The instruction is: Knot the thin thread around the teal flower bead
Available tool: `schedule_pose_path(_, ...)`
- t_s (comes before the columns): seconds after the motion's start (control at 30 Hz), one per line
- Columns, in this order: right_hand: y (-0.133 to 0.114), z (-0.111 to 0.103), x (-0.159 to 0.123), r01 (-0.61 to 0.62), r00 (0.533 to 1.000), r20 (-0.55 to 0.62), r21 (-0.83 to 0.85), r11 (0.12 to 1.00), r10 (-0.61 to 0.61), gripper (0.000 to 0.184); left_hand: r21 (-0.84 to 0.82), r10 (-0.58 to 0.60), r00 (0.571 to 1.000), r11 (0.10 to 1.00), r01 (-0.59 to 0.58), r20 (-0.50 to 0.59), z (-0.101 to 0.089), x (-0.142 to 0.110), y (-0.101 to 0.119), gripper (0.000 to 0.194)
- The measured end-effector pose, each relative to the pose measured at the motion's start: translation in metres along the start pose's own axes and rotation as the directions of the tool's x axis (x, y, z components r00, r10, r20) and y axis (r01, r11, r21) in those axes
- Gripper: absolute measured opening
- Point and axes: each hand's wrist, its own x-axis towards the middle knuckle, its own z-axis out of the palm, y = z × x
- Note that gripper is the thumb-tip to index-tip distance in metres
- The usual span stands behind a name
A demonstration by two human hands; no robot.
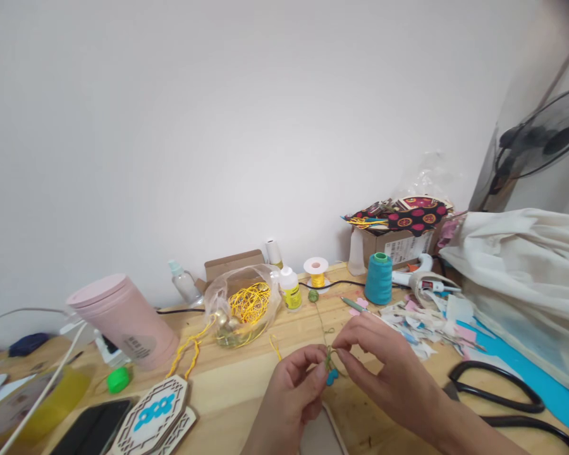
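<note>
Both my hands meet over the wooden table (246,379) near the bottom middle. My left hand (289,398) pinches a thin olive-green cord (329,360), with a small blue bead (332,377) hanging just below the fingers. My right hand (384,366) pinches the same cord from the right, fingers closed on it. The cord runs up the table toward a small green ball (313,296).
A pink tumbler (123,322) lies at left by a plastic bag of yellow rings (244,306). A teal thread cone (378,279), a glue bottle (291,289), paper scraps (422,319), black scissors (497,395), a phone (92,430), wooden cutouts (156,414), a fan (540,142).
</note>
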Motion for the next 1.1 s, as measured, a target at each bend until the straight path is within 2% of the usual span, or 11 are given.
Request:
schedule_pose_path(0.2, -0.0008, 0.0003, -0.0003, -0.016, 0.998, 0.063, 0.037, 0.999, 0.013, 0.018, 0.034, 0.021, 0.999, 0.999, -0.023, 0.045, -0.0025, 0.0016, -0.0051, 0.024)
schedule_pose_path(0.4, -0.0022, 0.0003, 0.0000, -0.011, 0.995, 0.102, 0.045, 0.999, 0.006, 0.021, -0.055, -0.003, 0.999, 0.998, 0.006, 0.045, -0.0006, 0.0029, -0.0045, 0.024)
schedule_pose_path(0.6, -0.0032, 0.0038, -0.0025, -0.025, 0.996, 0.081, 0.051, 0.998, 0.021, 0.013, -0.128, -0.065, 0.996, 0.989, 0.071, 0.053, -0.0007, 0.0011, -0.0008, 0.023)
schedule_pose_path(0.83, 0.0006, 0.0055, -0.0008, -0.068, 0.996, 0.068, 0.120, 0.990, 0.061, 0.014, -0.142, -0.131, 0.987, 0.979, 0.144, 0.096, -0.0022, 0.0031, -0.0065, 0.027)
schedule_pose_path(1.1, 0.0040, 0.0063, -0.0019, -0.076, 0.995, 0.066, 0.110, 0.991, 0.069, 0.015, -0.078, -0.074, 0.994, 0.994, 0.080, 0.082, -0.0020, 0.0052, -0.0042, 0.029)
